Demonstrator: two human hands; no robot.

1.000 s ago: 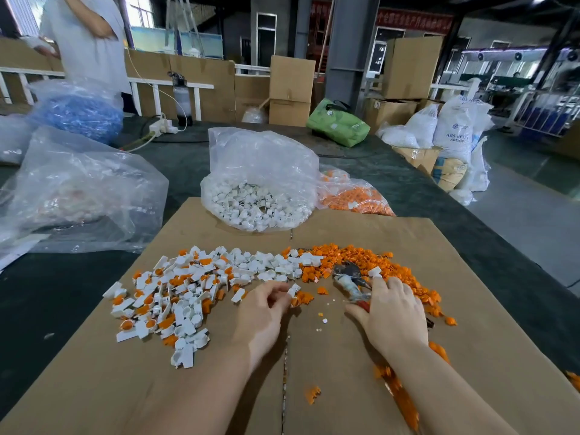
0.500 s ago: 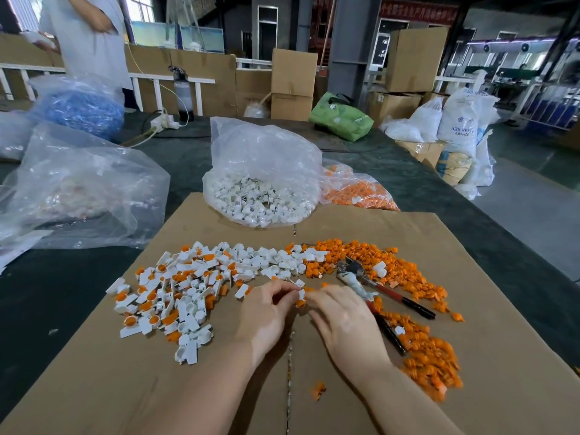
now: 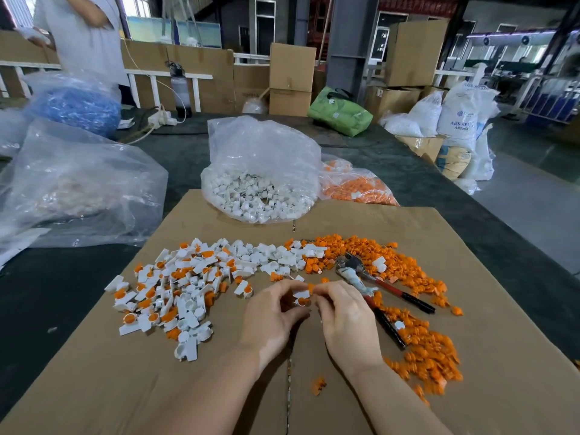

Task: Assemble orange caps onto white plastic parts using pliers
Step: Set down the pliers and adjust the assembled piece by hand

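- A small white plastic part [image 3: 302,297] with an orange cap is pinched between the left hand [image 3: 272,315] and right hand [image 3: 344,318] at the cardboard's centre.
- Red-handled metal pliers [image 3: 370,285] lie at 2 o'clock, head toward 10 o'clock, handles toward 4.

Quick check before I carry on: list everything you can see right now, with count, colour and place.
white plastic part: one, white, pinched between both hands
orange cap: one, orange, at right fingertips
pliers: one, red-black handles, right of hands
loose white parts: many, cardboard left
loose orange caps: many, cardboard right
bag of white parts: one, clear, behind cardboard
bag of orange caps: one, clear, beside it
cardboard sheet: one, brown
left hand
right hand
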